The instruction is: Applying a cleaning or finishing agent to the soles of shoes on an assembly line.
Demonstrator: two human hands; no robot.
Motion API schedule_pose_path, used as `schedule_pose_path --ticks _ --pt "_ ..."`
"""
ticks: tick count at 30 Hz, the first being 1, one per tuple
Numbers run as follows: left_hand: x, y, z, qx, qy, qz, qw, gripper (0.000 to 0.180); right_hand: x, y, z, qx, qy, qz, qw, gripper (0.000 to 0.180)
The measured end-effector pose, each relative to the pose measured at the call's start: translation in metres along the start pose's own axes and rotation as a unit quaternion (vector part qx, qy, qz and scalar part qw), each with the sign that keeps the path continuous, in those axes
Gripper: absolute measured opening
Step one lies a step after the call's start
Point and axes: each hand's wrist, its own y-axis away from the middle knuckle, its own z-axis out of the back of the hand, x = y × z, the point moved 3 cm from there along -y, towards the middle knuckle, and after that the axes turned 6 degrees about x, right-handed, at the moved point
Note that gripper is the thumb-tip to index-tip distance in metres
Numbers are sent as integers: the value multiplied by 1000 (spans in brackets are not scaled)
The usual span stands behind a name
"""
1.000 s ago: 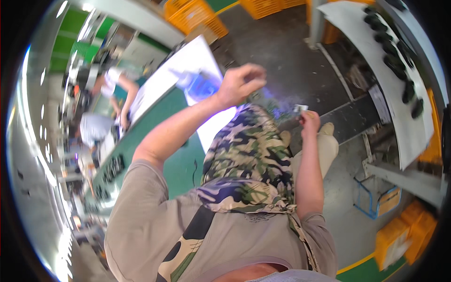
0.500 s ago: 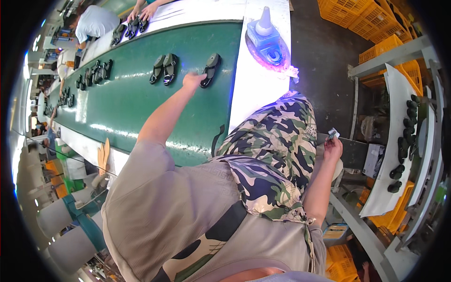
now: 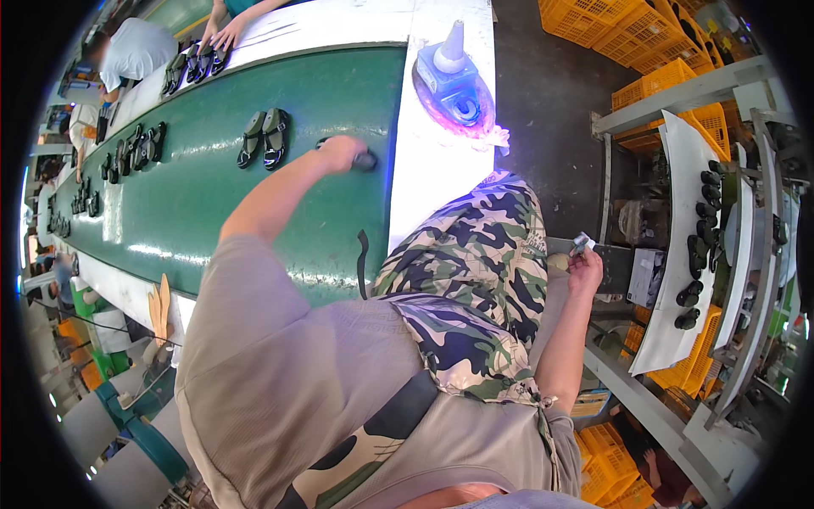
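Note:
My left hand (image 3: 342, 153) is closed around a dark sandal (image 3: 366, 160) over the green belt (image 3: 339, 220). The sandal lies crosswise under my fingers, and most of it is hidden by the hand. To its left, a pair of black-and-grey sandals (image 3: 275, 136) rests on the belt, toes pointing toward me. Away from the belt, on my right side, my right hand (image 3: 585, 269) pinches a small crumpled white-and-grey scrap (image 3: 582, 244), which may be cloth.
A blue container with a cone-shaped top (image 3: 452, 55) stands on the white ledge (image 3: 432, 178). Further left, more sandals (image 3: 136, 148) line the belt. Another person's hands (image 3: 227, 32) touch sandals at the far edge. At right are a rack board with dark footwear (image 3: 699, 242) and yellow crates (image 3: 593, 30).
My left hand has closed over the single sandal and turned it from lengthwise to crosswise. My right hand still holds the scrap. The whole view has shifted slightly.

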Motion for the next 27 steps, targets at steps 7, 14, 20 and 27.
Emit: schedule_pose_path --ticks 7,14,20,27 --pt "-25 51 -19 -192 154 0 969 74 -10 -12 -9 -48 25 -2 999 22" --pt "-22 53 -9 44 300 303 903 72 -5 -11 -22 -27 45 7 999 17" --pt "2 45 -38 36 635 252 729 43 4 -11 -19 -52 58 9 997 17" --pt "-116 51 20 1 825 -149 546 49 19 -18 -44 -47 95 26 994 17"
